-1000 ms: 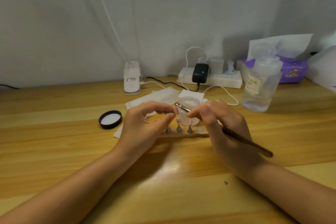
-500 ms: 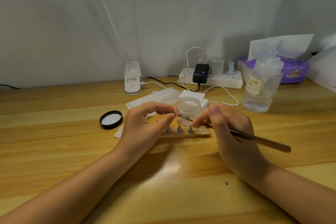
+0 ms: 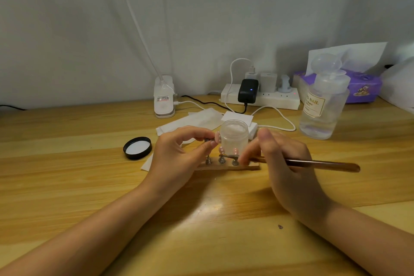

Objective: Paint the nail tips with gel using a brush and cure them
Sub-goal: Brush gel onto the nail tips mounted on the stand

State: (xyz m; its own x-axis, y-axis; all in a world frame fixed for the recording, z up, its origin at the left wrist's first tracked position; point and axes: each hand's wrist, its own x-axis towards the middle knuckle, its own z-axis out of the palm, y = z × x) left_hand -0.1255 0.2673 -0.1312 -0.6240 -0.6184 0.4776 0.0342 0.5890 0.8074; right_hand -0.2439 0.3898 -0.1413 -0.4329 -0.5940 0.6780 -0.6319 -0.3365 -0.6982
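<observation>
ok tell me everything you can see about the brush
The brush is a long, thin stick with a glossy reddish-brown handle that looks like lacquered wood. It lies nearly level, handle end pointing right, past the right hand, whose curled fingers hold it near the front. Its narrow working end reaches left, low in front of the clear jar, beside the small pink nail tips on metal stands. The bristles are too small to make out.

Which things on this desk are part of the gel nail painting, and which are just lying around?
In use:
brush in right hand
nail tip on its stand, pinched by left hand
open gel jar
holder strip

Lying about:
black lid
power strip
liquid bottle
tissue box
</observation>
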